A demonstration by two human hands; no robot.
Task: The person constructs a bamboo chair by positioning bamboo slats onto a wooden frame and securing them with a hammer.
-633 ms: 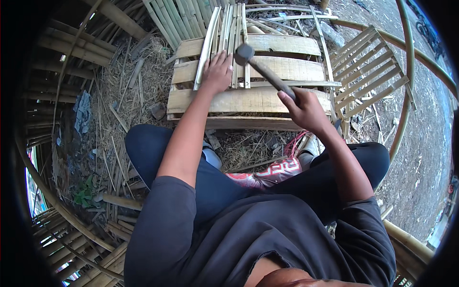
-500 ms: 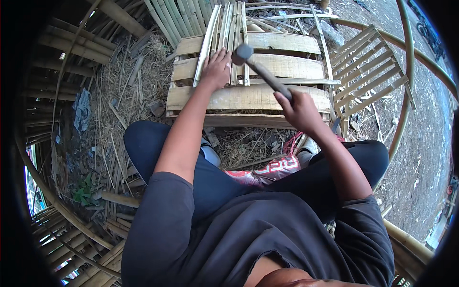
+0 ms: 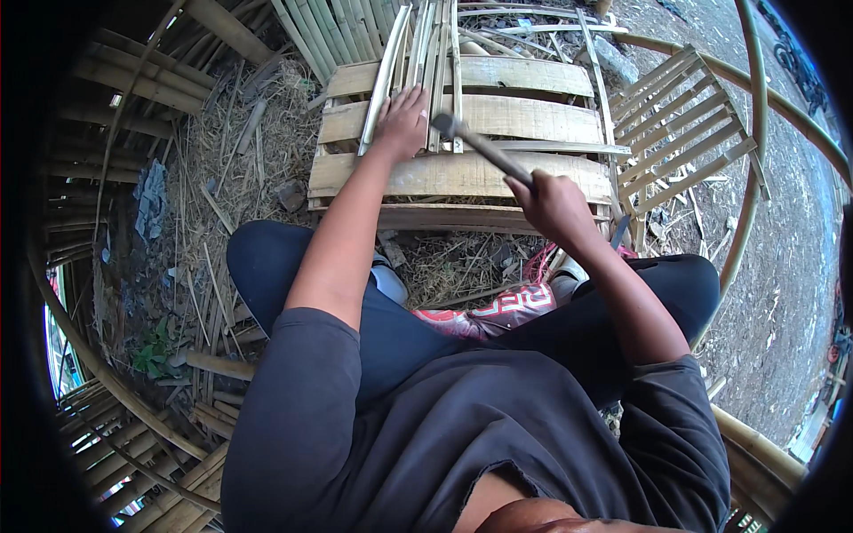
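Note:
My right hand (image 3: 553,200) grips the wooden handle of a hammer (image 3: 480,144). Its metal head sits low over thin bamboo strips (image 3: 433,62) that lie lengthwise across a low bench of broad wooden slats (image 3: 524,115). My left hand (image 3: 402,123) presses flat on those strips, just left of the hammer head. I sit with knees spread in dark trousers, the bench right in front of me.
A slatted bamboo panel (image 3: 684,124) leans at the bench's right. Curved bamboo poles (image 3: 755,160) arc along the right side. Straw and bamboo offcuts (image 3: 222,178) litter the ground at left, with stacked bamboo frames (image 3: 115,444) at lower left. A patterned red cloth (image 3: 498,311) lies between my legs.
The hammer head has come down from slightly raised to close over the strips, with my right hand dropping a little. My left hand stays pressed in place.

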